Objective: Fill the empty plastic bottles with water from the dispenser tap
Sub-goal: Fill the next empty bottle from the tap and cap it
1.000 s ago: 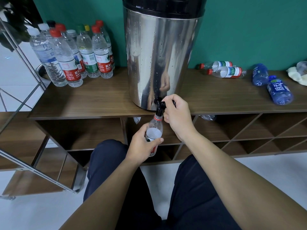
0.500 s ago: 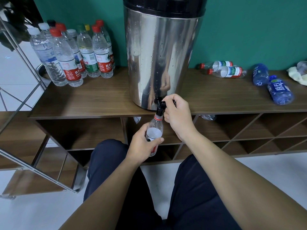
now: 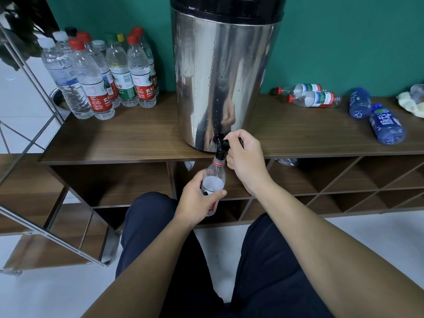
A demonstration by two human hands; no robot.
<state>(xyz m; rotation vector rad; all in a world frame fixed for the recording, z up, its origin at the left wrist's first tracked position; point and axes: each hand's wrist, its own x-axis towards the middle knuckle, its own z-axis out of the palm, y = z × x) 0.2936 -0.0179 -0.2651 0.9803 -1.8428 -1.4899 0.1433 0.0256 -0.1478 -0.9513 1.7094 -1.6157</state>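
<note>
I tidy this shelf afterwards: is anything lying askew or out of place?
Yes: four bottles lie on their sides right of the dispenser, two clear red-capped ones and two blue ones, while the group on the left stands upright.

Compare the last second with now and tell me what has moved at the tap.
Nothing has visibly moved. The left hand still holds the bottle with its mouth under the tap, and the right hand keeps its grip on the tap lever. The bottles standing and lying on the shelf are where they were.
</note>
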